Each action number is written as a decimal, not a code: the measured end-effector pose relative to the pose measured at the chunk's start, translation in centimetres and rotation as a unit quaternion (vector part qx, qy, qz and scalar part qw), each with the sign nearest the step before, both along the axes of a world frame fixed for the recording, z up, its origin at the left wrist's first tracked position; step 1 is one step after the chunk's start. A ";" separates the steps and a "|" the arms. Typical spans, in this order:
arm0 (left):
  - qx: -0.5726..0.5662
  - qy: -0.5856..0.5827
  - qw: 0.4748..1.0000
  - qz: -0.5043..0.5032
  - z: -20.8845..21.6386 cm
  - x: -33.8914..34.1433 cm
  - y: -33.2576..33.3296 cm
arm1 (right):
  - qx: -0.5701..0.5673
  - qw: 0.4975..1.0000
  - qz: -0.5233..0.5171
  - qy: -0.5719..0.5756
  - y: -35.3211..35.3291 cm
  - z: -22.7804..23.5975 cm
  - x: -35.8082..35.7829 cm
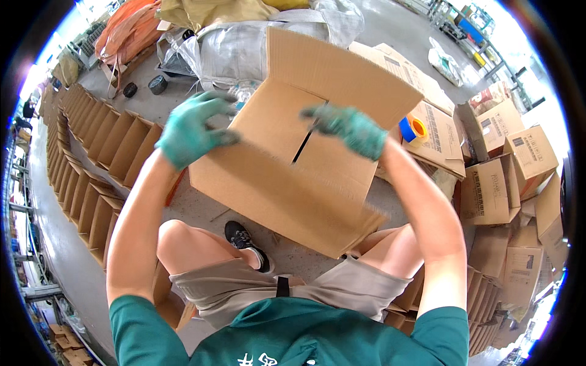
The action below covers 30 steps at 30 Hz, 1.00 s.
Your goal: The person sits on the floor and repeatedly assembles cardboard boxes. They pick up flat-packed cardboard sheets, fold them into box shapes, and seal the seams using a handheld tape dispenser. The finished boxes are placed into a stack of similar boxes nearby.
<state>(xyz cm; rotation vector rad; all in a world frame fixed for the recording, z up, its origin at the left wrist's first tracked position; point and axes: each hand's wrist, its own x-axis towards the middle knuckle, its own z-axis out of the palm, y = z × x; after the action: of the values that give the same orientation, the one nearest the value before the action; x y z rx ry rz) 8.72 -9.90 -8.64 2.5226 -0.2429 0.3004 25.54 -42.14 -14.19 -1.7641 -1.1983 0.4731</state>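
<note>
A large brown cardboard box point(262, 119) stands in front of my knees. Two of its flaps are folded inward, with a dark slit between them. Its far flap point(332, 64) stands upright, while the near flap point(287, 186) slants toward me and is blurred. My left hand point(198, 127), in a green glove, is open at the box's left side, thumb and fingers apart; whether it touches the cardboard I cannot tell. Over the folded flaps, my gloved right hand point(351, 129) is slightly blurred, fingers stretched to the left with nothing visible in them.
A tape roll point(415, 129), blue and orange, lies on flattened cardboard point(436, 143) at the right. Several cartons point(488, 189) are piled beyond it. Rows of folded cardboard point(91, 183) line the left floor. White sacks point(256, 52) and an orange sack point(127, 30) lie at the back.
</note>
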 end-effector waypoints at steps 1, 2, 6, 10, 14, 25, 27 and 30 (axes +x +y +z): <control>-0.014 -0.002 1.000 0.017 -1.8 1.7 -0.4 | 0.025 0.996 -0.074 -0.052 -0.3 3.0 0.7; -0.033 -0.004 0.999 0.027 -5.0 3.6 -0.6 | 0.040 0.982 -0.158 -0.100 -1.1 6.0 1.4; 0.011 0.094 0.992 0.080 -11.3 6.8 -0.9 | -0.073 0.840 -0.400 -0.359 -6.1 9.9 5.8; -0.155 0.122 0.979 0.040 -12.1 6.6 1.2 | -0.211 0.889 -0.389 -0.116 -8.4 6.2 3.5; -0.379 0.174 0.908 -0.037 -12.6 3.4 3.0 | -0.125 0.971 -0.202 -0.034 -9.1 -0.9 -3.8; -0.415 0.184 0.884 0.110 -13.0 0.0 -0.8 | -0.135 0.933 -0.280 -0.182 -8.5 -5.4 -8.3; -0.382 0.191 0.896 0.123 -12.8 0.2 -1.0 | -0.143 0.927 -0.282 -0.201 -8.4 -5.6 -8.1; -0.366 0.179 0.905 0.124 -12.5 -0.1 -1.4 | -0.113 0.933 -0.291 -0.180 -8.1 -5.3 -8.2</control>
<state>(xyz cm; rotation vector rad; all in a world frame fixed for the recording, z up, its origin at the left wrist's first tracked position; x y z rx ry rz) 8.60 -11.32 -21.18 1.8010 0.2964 0.0058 17.37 -50.26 -19.50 -2.3617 -0.8087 -0.0758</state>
